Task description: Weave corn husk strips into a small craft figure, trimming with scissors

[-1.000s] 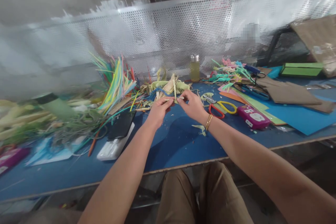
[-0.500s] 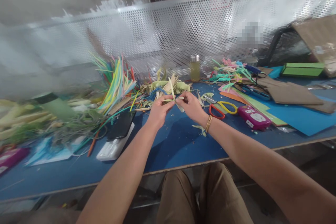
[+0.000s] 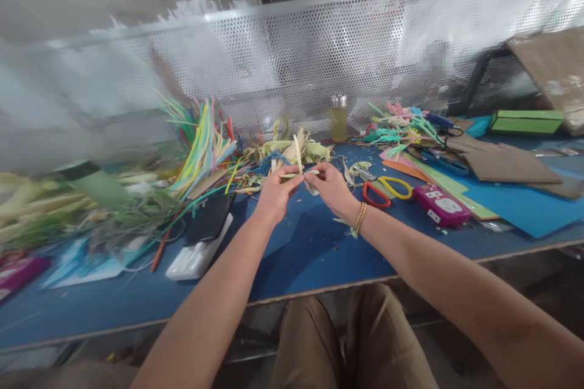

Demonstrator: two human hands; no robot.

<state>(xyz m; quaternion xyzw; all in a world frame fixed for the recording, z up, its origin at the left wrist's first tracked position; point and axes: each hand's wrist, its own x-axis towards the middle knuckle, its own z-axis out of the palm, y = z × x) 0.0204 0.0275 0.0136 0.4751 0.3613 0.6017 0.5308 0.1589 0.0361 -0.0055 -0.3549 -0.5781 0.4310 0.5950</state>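
Note:
Pale green-yellow husk-like strips (image 3: 298,154) stick out in several directions from between my fingertips, over the middle of the blue table. My left hand (image 3: 276,189) pinches them from the left, thumb against fingers. From the right, my right hand (image 3: 332,187) is closed on the same strips, and its fingertips almost meet the left ones. Where the strips cross is partly covered by the fingers. Behind my hands lies a pile of dry, pale husks (image 3: 314,149). Scissors with red and yellow handles (image 3: 395,187) lie just right of my right hand.
A bundle of coloured pipe cleaners (image 3: 205,146) stands at back left. Nearer are a black phone (image 3: 210,219) on a white box (image 3: 194,260). A bottle (image 3: 339,120) stands by the perforated metal panel (image 3: 283,67). To the right are a purple box (image 3: 441,204), blue paper (image 3: 524,209) and cardboard (image 3: 511,163).
Both hands stay in nearly the same place, still pinching the strips. My right wrist has shifted slightly left, and the strips have turned a little between the fingers.

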